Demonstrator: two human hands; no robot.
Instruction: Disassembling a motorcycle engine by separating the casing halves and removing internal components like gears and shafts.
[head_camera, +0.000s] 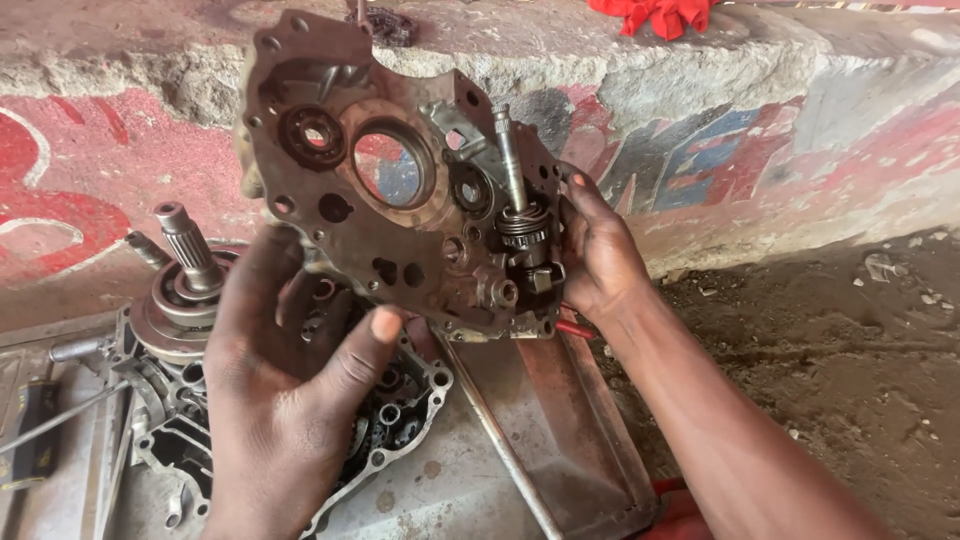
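A grimy brown engine case half (345, 215) is held up in front of me, with a large round opening, bearing seats and several bolt holes. A steel shaft with a spring and a small gear (520, 225) stands in its right side. My left hand (285, 400) grips the case's lower left edge, thumb on the front face. My right hand (595, 255) holds the case's right edge beside the shaft, its fingers hidden behind the case.
Below lies the other engine case half (175, 440) with a splined shaft (188, 245) sticking up, on a metal tray (575, 450). A painted concrete wall (760, 140) rises behind. Red cloth (660, 14) lies on the ledge. Bare dirt ground (860, 330) spreads to the right.
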